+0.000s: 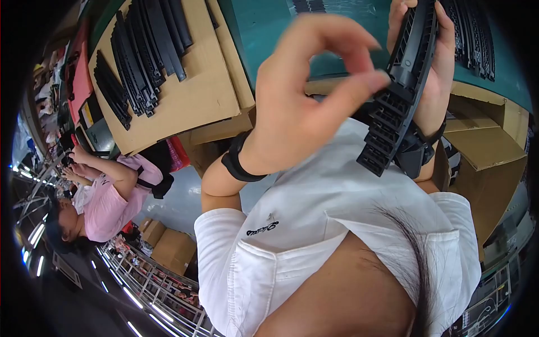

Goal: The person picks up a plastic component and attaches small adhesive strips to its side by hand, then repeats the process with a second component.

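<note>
Right hand is gripping the black track up near the chest; left hand fingers are pinching its lower end, prob. only lightly, so it could be slipping out.

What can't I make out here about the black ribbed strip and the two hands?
Head view only:
- Black ribbed plastic strip: its top end is cut off by the upper picture edge; its far side is hidden by the right hand.
- Left hand: blurred, so whether its fingers touch the strip is unclear.
- Black strips on the cardboard sheet: too small to tell apart.
- Right wrist: hidden behind the strip's lower end.
</note>
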The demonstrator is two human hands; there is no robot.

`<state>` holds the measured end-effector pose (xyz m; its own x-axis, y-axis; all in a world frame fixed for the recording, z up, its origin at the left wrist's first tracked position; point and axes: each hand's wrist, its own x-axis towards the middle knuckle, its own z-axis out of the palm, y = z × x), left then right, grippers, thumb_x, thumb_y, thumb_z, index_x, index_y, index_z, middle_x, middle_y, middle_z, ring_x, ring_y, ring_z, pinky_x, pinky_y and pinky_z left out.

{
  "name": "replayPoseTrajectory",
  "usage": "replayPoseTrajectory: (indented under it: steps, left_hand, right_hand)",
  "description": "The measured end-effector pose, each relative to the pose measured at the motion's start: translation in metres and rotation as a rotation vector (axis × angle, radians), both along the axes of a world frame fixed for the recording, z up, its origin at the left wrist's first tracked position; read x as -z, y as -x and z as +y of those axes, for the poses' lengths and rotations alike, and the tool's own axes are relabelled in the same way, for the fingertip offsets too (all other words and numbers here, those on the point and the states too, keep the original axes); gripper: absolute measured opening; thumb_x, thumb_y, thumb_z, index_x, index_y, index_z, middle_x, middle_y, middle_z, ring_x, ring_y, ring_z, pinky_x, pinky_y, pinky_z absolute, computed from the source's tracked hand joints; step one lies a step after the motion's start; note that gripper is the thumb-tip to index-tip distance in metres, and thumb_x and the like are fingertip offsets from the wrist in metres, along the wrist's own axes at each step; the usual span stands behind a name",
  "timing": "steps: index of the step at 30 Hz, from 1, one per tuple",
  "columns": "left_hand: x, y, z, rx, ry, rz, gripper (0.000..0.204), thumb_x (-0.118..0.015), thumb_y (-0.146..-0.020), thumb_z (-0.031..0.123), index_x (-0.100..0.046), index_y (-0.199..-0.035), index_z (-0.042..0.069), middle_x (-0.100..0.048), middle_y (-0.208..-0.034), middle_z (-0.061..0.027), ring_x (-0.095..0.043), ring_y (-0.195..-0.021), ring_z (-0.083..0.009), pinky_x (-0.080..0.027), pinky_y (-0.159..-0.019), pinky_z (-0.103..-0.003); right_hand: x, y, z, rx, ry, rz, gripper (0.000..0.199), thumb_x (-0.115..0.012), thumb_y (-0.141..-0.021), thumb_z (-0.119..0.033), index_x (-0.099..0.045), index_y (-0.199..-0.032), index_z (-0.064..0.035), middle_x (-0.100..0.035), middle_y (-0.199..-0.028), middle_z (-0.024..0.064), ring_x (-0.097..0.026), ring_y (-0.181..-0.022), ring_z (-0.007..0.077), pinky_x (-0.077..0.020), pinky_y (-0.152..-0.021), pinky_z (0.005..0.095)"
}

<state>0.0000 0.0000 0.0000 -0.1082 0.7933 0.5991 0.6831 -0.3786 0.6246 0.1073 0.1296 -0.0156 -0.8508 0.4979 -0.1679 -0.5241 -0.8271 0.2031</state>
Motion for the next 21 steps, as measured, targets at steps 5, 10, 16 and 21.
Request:
replayPoseTrajectory:
  steps: [5, 10, 16, 21]
  left_hand:
    - [-0.013, -0.009, -0.004, -0.064, 0.417, -1.150, 0.029, -0.067, -0.087, 0.026, -0.057, -0.094, 0.000, -0.062, -0.080, -0.0038, -0.056, -0.077, -0.0060, -0.044, -0.065, -0.020]
    - [-0.015, -0.006, -0.001, 0.021, 0.745, -1.079, 0.032, -0.068, -0.086, 0.029, -0.059, -0.083, -0.002, -0.059, -0.070, -0.0015, -0.053, -0.066, -0.0048, -0.044, -0.057, -0.021]
    - [-0.009, -0.004, 0.002, 0.072, 0.787, -1.109, 0.035, -0.068, -0.086, 0.031, -0.059, -0.080, -0.002, -0.057, -0.065, -0.0011, -0.051, -0.057, -0.0054, -0.042, -0.052, -0.020]
    - [-0.002, 0.011, 0.004, 0.141, 0.907, -0.993, 0.038, -0.066, -0.087, 0.034, -0.063, -0.073, -0.002, -0.058, -0.064, -0.0014, -0.052, -0.058, -0.0063, -0.044, -0.055, -0.022]
  right_hand:
    - [0.005, 0.008, -0.001, -0.034, -0.053, -0.016, 0.026, -0.053, -0.093, -0.017, -0.050, -0.105, 0.0054, -0.056, -0.093, 0.0126, -0.061, -0.091, 0.0217, -0.0524, -0.089, 0.0295]
    - [-0.006, 0.006, -0.006, 0.027, -0.154, -0.093, 0.024, -0.053, -0.093, -0.016, -0.049, -0.104, 0.0053, -0.056, -0.093, 0.0128, -0.061, -0.091, 0.0210, -0.0520, -0.090, 0.0287]
    - [0.035, -0.001, 0.027, -0.049, -0.256, 0.126, 0.039, -0.055, -0.090, -0.013, -0.038, -0.118, 0.0077, -0.044, -0.108, 0.0146, -0.051, -0.106, 0.0250, -0.0419, -0.103, 0.0333]
    - [0.038, -0.007, 0.024, 0.014, -0.276, -0.051, 0.034, -0.055, -0.088, -0.009, -0.041, -0.114, 0.0078, -0.046, -0.105, 0.0146, -0.053, -0.100, 0.0233, -0.0469, -0.099, 0.0351]
